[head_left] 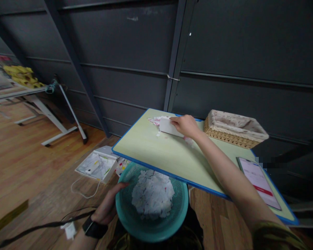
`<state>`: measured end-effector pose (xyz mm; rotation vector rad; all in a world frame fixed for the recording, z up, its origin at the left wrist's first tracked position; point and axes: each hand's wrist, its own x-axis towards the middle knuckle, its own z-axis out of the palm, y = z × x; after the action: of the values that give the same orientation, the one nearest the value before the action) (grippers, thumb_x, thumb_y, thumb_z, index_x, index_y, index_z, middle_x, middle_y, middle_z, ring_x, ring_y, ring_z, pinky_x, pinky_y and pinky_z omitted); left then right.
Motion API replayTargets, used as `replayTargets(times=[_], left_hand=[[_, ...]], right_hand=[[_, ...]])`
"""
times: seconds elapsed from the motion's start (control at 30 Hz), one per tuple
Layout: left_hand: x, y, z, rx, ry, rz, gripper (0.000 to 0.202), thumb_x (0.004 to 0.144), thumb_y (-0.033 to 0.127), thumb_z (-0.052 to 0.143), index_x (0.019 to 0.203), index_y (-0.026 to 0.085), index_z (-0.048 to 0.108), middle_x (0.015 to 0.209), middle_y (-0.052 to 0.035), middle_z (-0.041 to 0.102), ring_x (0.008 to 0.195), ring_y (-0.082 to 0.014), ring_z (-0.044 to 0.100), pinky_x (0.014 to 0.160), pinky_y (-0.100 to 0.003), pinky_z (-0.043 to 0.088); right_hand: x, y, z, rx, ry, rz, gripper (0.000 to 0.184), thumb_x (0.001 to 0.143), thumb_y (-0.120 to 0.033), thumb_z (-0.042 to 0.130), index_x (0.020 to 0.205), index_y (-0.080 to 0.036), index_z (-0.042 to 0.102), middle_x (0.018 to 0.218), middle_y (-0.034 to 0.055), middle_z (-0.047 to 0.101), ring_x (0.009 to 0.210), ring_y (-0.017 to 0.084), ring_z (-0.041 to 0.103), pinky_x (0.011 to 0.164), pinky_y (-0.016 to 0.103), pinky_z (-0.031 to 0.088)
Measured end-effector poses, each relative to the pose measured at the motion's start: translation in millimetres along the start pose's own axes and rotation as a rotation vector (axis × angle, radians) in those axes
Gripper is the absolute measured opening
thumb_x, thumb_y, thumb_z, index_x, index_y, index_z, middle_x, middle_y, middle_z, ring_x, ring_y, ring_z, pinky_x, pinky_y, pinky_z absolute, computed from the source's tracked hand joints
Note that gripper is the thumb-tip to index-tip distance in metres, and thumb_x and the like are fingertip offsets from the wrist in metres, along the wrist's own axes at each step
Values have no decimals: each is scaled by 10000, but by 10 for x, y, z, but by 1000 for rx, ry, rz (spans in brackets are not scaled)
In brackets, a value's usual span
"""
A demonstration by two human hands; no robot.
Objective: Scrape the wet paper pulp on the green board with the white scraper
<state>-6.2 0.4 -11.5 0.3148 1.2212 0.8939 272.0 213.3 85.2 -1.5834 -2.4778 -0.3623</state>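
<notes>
My right hand [186,125] grips a flat white card [169,127], its edge down on the small table [156,149]. White and pinkish paper scraps [155,120] lie just beyond the card, with a few more near my wrist. Below the table's front edge, at my lap, sits a teal perforated plastic basket [152,236] holding a heap of torn white paper pieces [153,194]. My left hand [109,203] holds this basket by its left rim, thumb over the edge; the other fingers are hidden behind it.
A wicker basket with a cloth lining [232,137] stands at the table's back right. Near the right edge lies a tablet-like device [261,184]. An open white box [96,166] with a cable is on the floor at left. A dark panelled wall [125,41] rises behind the table.
</notes>
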Motion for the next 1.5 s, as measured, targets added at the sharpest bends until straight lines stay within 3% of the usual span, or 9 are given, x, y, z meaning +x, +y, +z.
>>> replayTargets(times=[0.23,0.43,0.6,0.77,1.07,1.33,1.5], left_hand=[[46,-42,-66,-11,-54,-3,150,764,262,672,847,140,700,730,-70,810,637,-208,731,690,-331,542],[19,-24,-22,-20,-33,-7,147,763,244,670,853,133,700,709,-70,804,623,-203,726,678,-319,538],[8,-21,-2,-39,-18,16,242,738,247,688,943,119,710,729,-70,808,638,-215,730,694,-326,542],[2,-4,16,-16,9,-23,154,747,230,663,841,118,711,701,-76,804,607,-220,727,677,-325,548],[-21,-14,32,6,-1,16,118,766,226,647,791,131,712,697,-71,803,621,-209,727,653,-308,555],[-20,15,31,11,12,-21,109,758,226,656,772,132,707,680,-71,798,596,-197,716,661,-299,549],[-43,4,53,10,27,4,142,745,228,666,838,131,714,683,-66,796,617,-213,719,655,-312,539]], right_hand=[[-8,8,-49,25,-10,-58,363,919,-299,413,1077,-228,732,965,91,754,855,250,681,695,308,386],[-2,-26,-37,35,6,-46,401,938,-322,397,1206,-234,682,1021,99,745,882,249,674,730,314,395],[-8,-39,-31,6,-31,-38,392,933,-299,394,1178,-246,695,1018,97,746,878,249,674,709,309,384],[-22,-16,-79,-4,-17,-25,387,925,-296,397,1162,-244,698,995,100,748,847,248,668,685,314,364],[-41,3,-177,5,-61,-87,323,872,-248,430,915,-209,748,855,88,739,734,209,619,614,302,271],[-118,-40,-389,130,-128,-234,270,852,-237,478,665,-179,665,616,27,610,571,129,448,586,298,208],[-164,-92,-476,243,-191,-319,258,863,-269,500,715,-173,688,627,12,614,591,121,466,612,285,240]])
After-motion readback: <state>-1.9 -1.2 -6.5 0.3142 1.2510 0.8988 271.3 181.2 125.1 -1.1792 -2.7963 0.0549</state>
